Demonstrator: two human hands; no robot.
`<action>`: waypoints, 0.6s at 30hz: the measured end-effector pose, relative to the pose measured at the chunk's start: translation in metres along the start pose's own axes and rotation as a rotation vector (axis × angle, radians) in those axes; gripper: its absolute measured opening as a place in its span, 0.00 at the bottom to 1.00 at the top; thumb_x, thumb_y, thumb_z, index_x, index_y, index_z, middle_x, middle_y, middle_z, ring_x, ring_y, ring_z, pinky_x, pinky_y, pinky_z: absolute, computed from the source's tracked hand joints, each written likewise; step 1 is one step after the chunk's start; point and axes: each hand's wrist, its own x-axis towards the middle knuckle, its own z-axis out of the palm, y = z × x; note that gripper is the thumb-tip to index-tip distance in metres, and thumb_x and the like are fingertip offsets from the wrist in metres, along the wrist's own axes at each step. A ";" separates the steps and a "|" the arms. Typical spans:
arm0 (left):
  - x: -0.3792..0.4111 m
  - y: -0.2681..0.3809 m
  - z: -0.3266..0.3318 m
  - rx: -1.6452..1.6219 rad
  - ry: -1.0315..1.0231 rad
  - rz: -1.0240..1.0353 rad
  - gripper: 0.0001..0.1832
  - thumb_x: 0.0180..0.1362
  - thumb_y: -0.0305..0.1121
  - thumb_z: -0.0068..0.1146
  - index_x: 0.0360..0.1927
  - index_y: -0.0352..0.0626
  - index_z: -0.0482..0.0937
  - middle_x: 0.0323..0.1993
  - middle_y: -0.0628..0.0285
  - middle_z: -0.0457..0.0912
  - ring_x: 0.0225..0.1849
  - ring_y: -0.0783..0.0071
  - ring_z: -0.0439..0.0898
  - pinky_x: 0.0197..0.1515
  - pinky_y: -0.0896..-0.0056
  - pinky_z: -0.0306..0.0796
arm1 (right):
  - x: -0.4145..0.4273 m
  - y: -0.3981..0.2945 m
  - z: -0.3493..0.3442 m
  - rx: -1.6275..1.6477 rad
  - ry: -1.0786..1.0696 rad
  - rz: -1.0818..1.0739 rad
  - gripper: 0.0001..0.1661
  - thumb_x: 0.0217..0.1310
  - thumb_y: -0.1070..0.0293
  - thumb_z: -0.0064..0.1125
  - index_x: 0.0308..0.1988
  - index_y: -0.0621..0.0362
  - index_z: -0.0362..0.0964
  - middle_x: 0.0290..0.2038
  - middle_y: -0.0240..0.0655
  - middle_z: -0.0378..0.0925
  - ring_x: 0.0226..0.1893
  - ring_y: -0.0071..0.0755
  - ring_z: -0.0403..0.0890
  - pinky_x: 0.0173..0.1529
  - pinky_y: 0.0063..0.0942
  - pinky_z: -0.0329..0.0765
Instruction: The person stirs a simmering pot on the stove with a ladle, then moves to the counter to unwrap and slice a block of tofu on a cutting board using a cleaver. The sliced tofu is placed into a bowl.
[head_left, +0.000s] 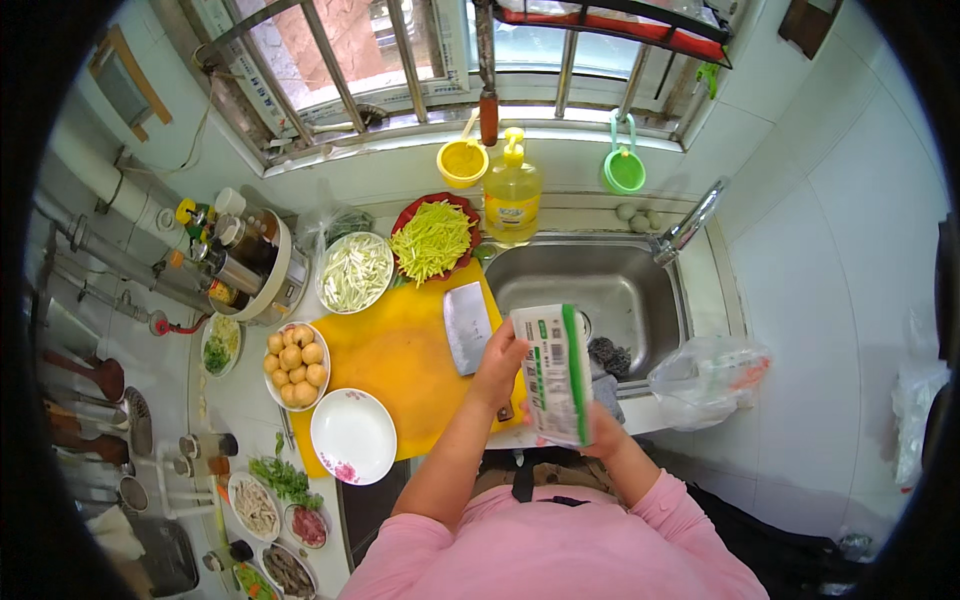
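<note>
A white plastic package with green edges (551, 375), printed with writing and looking like boxed tofu, is held in front of my body near the sink's left edge. My left hand (501, 367) grips its left side. At its lower right corner is my right hand (600, 431), partly hidden behind the package. Under my left forearm a cleaver (466, 328) lies on the yellow cutting board (397, 352), its handle partly covered. An empty white plate with pink flowers (353, 435) overlaps the board's near left corner.
Round yellowish balls fill a bowl (296, 366) left of the board. Behind it stand a plate of pale strips (355, 271) and a red dish of green strips (435, 238). A dish soap bottle (512, 195), steel sink (577, 270), faucet (686, 225) and plastic bag (705, 382) are rightward.
</note>
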 end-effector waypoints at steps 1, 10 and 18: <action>-0.008 0.001 -0.006 -0.111 -0.011 -0.064 0.40 0.55 0.62 0.57 0.61 0.43 0.65 0.51 0.62 0.77 0.48 0.74 0.76 0.52 0.68 0.69 | 0.002 0.000 -0.001 0.148 -0.077 0.062 0.41 0.62 0.44 0.50 0.64 0.60 0.54 0.53 0.50 0.71 0.50 0.45 0.78 0.43 0.41 0.81; -0.089 0.017 -0.038 -0.610 0.148 -0.042 0.37 0.56 0.46 0.53 0.65 0.37 0.60 0.60 0.41 0.69 0.57 0.51 0.75 0.57 0.50 0.72 | 0.017 0.046 -0.016 -0.326 0.168 0.334 0.36 0.66 0.41 0.45 0.64 0.54 0.59 0.47 0.41 0.78 0.42 0.39 0.82 0.44 0.34 0.80; -0.119 -0.027 -0.148 -0.455 0.912 -0.009 0.22 0.61 0.41 0.58 0.54 0.41 0.71 0.45 0.57 0.79 0.46 0.63 0.80 0.49 0.57 0.75 | 0.102 0.086 -0.044 -1.937 0.531 -0.047 0.48 0.48 0.57 0.67 0.64 0.57 0.53 0.45 0.49 0.75 0.42 0.52 0.79 0.45 0.43 0.77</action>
